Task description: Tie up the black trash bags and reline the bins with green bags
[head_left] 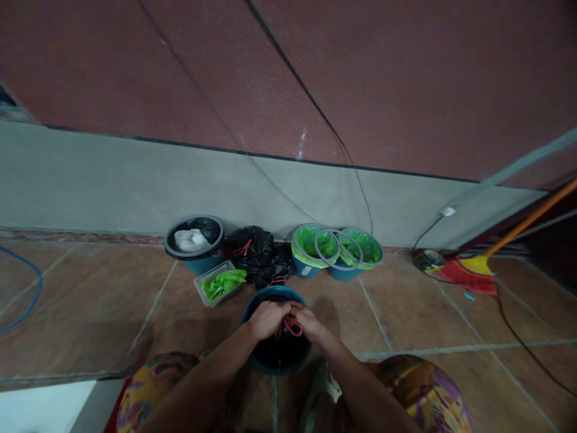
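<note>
A blue round bin (259,297) stands upright on the floor between my knees, its inside dark. Over its opening, my left hand (269,319) and my right hand (307,320) meet, fingertips together. Both are closed on a red drawstring (294,328), whose loops hang down between them. What the string belongs to inside the bin is too dark to make out. Just behind the bin sit tied black garbage bags (255,246) with red strings. A clear plastic tub (206,296) holding bright green bags (223,282) is beside them.
At the left, a bin (193,264) lined in black holds white crumpled material. Two green-lined bins (306,269) stand by the wall, with loose grey rings (336,264) resting across them. Farther right lie a red and yellow broom (478,270) and a black cable (518,340). A blue hose (38,282) curves at far left.
</note>
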Action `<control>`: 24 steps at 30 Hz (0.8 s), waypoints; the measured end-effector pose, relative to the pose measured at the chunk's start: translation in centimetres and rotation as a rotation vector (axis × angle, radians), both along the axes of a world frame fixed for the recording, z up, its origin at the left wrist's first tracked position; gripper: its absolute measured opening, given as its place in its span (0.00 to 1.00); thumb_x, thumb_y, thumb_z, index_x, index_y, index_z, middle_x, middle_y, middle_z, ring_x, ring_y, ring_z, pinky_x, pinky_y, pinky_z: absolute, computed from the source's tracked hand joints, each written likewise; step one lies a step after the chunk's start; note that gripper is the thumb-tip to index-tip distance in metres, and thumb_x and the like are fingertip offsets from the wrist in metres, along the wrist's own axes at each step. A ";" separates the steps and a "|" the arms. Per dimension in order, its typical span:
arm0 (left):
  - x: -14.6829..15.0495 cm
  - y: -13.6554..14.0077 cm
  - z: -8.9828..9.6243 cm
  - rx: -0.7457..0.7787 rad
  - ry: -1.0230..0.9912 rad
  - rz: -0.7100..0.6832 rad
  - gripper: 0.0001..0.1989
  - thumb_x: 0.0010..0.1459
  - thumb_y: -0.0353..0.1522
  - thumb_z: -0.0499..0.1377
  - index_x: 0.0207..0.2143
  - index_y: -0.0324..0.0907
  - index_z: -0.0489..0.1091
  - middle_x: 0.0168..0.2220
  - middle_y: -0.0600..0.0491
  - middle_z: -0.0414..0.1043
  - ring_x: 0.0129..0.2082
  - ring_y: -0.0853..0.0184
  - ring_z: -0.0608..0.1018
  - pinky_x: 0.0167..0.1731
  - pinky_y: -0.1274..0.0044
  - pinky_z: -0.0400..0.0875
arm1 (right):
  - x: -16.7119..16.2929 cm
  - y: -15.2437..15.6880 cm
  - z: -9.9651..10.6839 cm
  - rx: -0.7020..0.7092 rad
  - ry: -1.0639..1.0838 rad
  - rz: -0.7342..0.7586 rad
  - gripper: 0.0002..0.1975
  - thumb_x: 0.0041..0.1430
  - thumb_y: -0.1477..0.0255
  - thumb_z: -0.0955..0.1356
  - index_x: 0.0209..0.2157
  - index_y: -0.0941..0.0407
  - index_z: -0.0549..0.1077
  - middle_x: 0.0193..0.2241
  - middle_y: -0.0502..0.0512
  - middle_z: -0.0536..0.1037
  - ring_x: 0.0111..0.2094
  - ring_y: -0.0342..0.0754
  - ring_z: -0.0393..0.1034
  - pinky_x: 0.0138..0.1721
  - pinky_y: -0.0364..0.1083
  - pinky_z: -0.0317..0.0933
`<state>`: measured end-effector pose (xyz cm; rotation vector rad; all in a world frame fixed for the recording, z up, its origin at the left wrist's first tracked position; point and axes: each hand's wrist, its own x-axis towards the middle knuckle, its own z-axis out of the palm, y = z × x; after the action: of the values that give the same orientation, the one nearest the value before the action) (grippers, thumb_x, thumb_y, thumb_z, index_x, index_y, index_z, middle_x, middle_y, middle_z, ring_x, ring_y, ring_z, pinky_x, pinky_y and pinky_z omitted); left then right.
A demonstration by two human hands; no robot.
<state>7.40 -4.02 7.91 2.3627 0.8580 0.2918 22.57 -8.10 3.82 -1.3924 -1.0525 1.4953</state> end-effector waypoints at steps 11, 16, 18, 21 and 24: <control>-0.5 -0.2 -0.7 0.135 0.077 0.094 0.09 0.59 0.27 0.52 0.39 0.42 0.70 0.41 0.50 0.74 0.40 0.65 0.76 0.41 0.76 0.67 | -0.1 -0.3 -0.1 -0.044 0.337 -0.074 0.18 0.36 0.68 0.76 0.34 0.56 0.78 0.29 0.52 0.80 0.31 0.46 0.72 0.39 0.47 0.65; -1.0 0.3 -1.3 0.234 0.102 0.156 0.07 0.61 0.31 0.53 0.30 0.41 0.69 0.36 0.52 0.71 0.39 0.66 0.73 0.44 0.74 0.66 | 0.2 0.5 1.2 0.054 -0.028 -0.140 0.12 0.40 0.67 0.73 0.31 0.56 0.79 0.28 0.52 0.80 0.30 0.47 0.72 0.39 0.48 0.65; -1.3 0.5 -1.5 0.248 0.113 0.184 0.11 0.62 0.34 0.53 0.28 0.40 0.69 0.35 0.52 0.71 0.38 0.66 0.72 0.45 0.74 0.66 | 0.2 0.6 1.6 0.126 -0.159 -0.141 0.09 0.44 0.67 0.71 0.29 0.55 0.78 0.29 0.53 0.81 0.33 0.49 0.73 0.41 0.49 0.66; -1.6 0.7 -1.6 0.232 0.125 0.190 0.17 0.65 0.36 0.50 0.26 0.40 0.70 0.34 0.50 0.71 0.37 0.66 0.72 0.44 0.75 0.66 | 0.3 0.2 1.5 0.171 -0.313 -0.158 0.08 0.47 0.67 0.68 0.29 0.55 0.78 0.30 0.54 0.81 0.34 0.50 0.73 0.42 0.49 0.66; -1.9 0.6 -1.5 0.147 0.125 0.200 0.21 0.66 0.38 0.47 0.27 0.39 0.72 0.35 0.47 0.73 0.37 0.65 0.73 0.42 0.75 0.66 | 0.6 -0.5 1.0 0.172 -0.435 -0.147 0.09 0.50 0.68 0.66 0.29 0.55 0.78 0.31 0.55 0.81 0.35 0.50 0.74 0.42 0.49 0.66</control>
<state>5.47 -3.45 6.43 2.4539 1.1723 0.2997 23.19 -8.56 4.77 -1.6708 -1.2757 0.9912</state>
